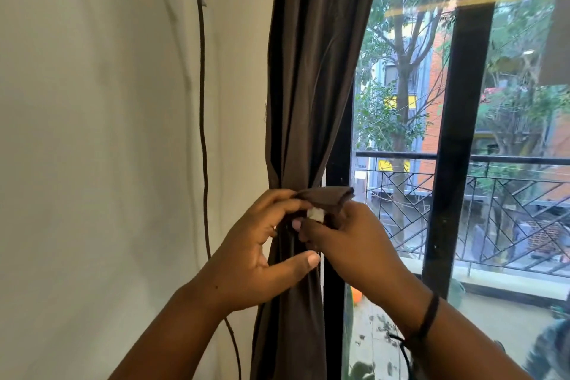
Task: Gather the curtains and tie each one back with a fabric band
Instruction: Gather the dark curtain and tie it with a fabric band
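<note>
A dark brown curtain (311,77) hangs gathered into a narrow bundle at the window's left edge. A matching brown fabric band (327,196) with a small white patch (316,214) on its end crosses the bundle at its pinched waist. My left hand (259,250) curls its fingers onto the band's left end, thumb stretched out below against the curtain. My right hand (345,241) pinches the band's right end beside the white patch. The two hands meet in front of the bundle, hiding how the band runs behind it.
A white wall (108,133) with a thin dark cable (202,102) running down it lies to the left. To the right, a black window frame post (459,133) and glass show a balcony railing (509,160), trees and brick buildings.
</note>
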